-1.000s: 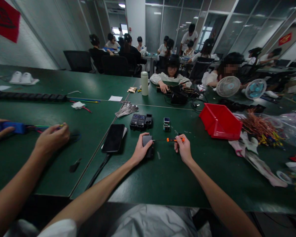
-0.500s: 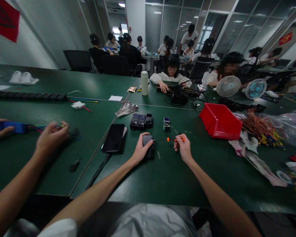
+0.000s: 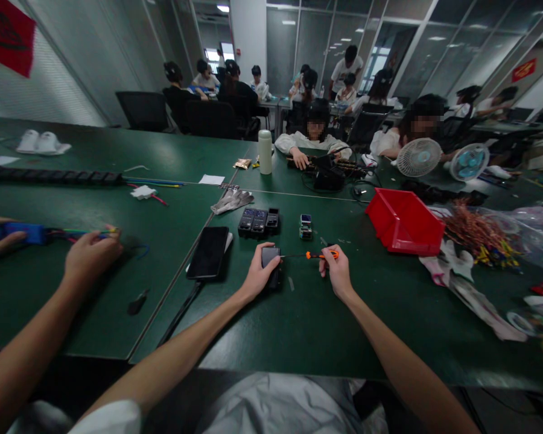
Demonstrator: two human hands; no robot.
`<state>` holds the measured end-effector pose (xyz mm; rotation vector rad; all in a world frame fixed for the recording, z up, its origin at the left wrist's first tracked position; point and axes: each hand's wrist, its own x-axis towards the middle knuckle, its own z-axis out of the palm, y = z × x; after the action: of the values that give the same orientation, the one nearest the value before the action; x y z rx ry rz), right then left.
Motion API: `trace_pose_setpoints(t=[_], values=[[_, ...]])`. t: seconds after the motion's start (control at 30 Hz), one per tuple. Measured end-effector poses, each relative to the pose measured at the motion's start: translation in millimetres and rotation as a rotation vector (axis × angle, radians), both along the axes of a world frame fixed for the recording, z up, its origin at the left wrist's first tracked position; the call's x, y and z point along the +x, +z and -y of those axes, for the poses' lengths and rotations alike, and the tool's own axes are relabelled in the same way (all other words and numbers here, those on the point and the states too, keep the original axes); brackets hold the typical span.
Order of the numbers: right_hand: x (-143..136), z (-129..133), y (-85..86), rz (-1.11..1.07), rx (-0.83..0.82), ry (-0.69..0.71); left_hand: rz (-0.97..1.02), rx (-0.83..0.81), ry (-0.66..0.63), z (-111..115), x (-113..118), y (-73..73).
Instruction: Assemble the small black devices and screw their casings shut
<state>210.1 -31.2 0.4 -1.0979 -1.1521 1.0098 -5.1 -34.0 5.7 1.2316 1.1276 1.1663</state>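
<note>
My left hand (image 3: pixel 259 275) grips a small dark grey box-shaped device (image 3: pixel 271 260) just above the green table. My right hand (image 3: pixel 335 271) is closed around an orange and black screwdriver (image 3: pixel 321 255), whose thin shaft points left and reaches the right side of the device. Beyond my hands, black modules (image 3: pixel 259 222) sit in a group, and a small device with an exposed circuit board (image 3: pixel 305 226) lies to their right. A black phone (image 3: pixel 208 252) rests left of my left hand.
At the left, a co-worker's hands (image 3: pixel 88 256) handle a blue part with wires. A red bin (image 3: pixel 405 223) stands right, beside copper wires (image 3: pixel 473 226) and gloves (image 3: pixel 466 289). A pale bottle (image 3: pixel 265 152) stands behind. Another person (image 3: pixel 314 135) sits across the table (image 3: pixel 298 337).
My hands, the device and the screwdriver show no visible change. The co-worker's right hand at the left has shifted slightly, its fingers now on the wires.
</note>
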Motion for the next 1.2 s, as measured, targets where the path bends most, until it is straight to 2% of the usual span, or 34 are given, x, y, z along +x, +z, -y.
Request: trace_pose_setpoints(t=[0.3, 0.9, 1.2], values=[[0.0, 1.1, 1.3, 0.013, -0.002, -0.008, 0.025, -0.025, -0.031, 1.1, -0.5, 3.8], [0.8, -1.3, -3.0, 0.011, -0.01, -0.018, 0.003, 0.003, -0.006, -0.9, -0.7, -2.0], [0.9, -0.2, -2.2, 0.011, -0.013, -0.01, -0.011, 0.013, 0.01, 0.2, 0.2, 1.4]])
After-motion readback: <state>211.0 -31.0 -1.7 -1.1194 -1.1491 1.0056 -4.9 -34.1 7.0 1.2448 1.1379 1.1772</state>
